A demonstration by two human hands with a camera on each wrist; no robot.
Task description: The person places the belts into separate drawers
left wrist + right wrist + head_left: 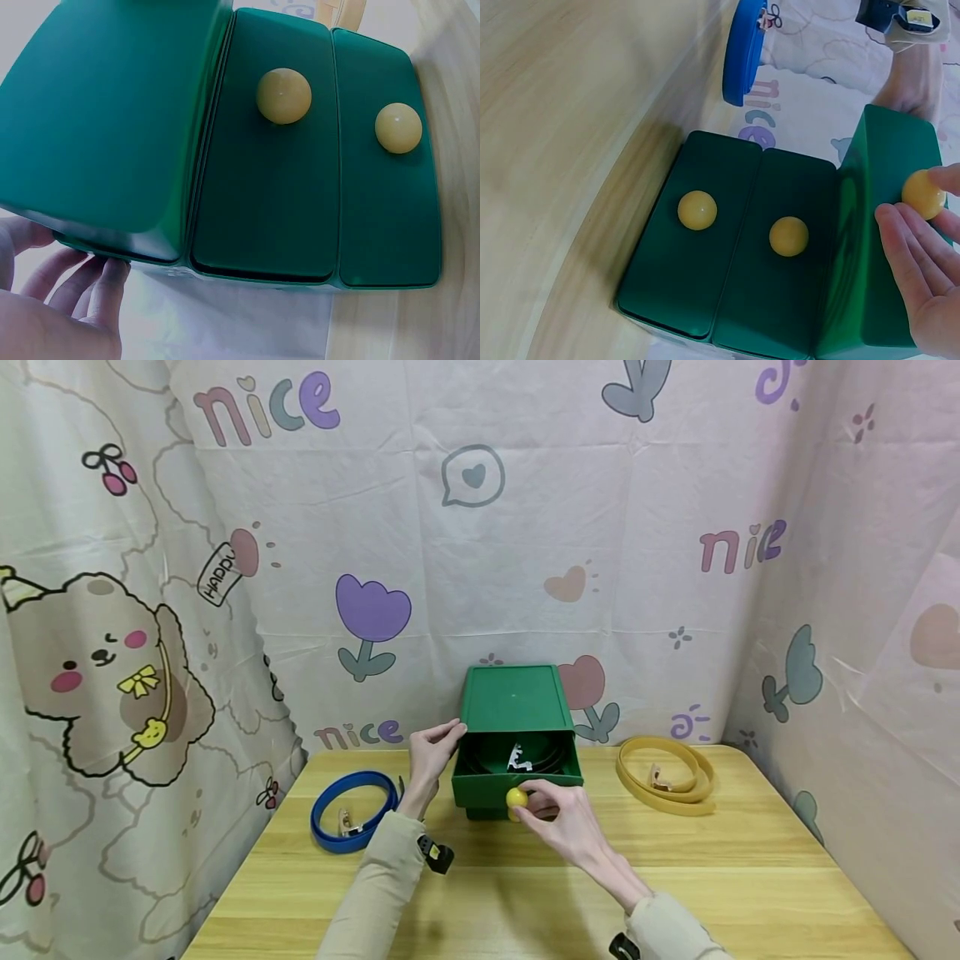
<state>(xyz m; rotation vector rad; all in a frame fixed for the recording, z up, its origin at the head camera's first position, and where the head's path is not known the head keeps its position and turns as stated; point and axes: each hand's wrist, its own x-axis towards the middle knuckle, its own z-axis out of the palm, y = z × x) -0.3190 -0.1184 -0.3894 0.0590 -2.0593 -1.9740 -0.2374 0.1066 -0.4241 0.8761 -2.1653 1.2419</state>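
Note:
A green drawer cabinet (517,697) stands at the back of the table, its top drawer (480,791) pulled out. In that drawer lies a black belt (553,760) with a silver buckle (517,758). My right hand (562,818) pinches the drawer's round yellow knob (922,196) between thumb and fingers. At the cabinet's upper left front edge, my left hand (433,756) holds the side, fingertips against it in the left wrist view. Below are two shut drawers, a middle one (262,202) and a bottom one (386,225), each with a yellow knob.
A coiled blue belt (322,806) lies on the wooden table (480,893) left of the cabinet. To the right is a coiled yellow belt (652,802). A printed curtain (480,568) hangs behind and along both sides.

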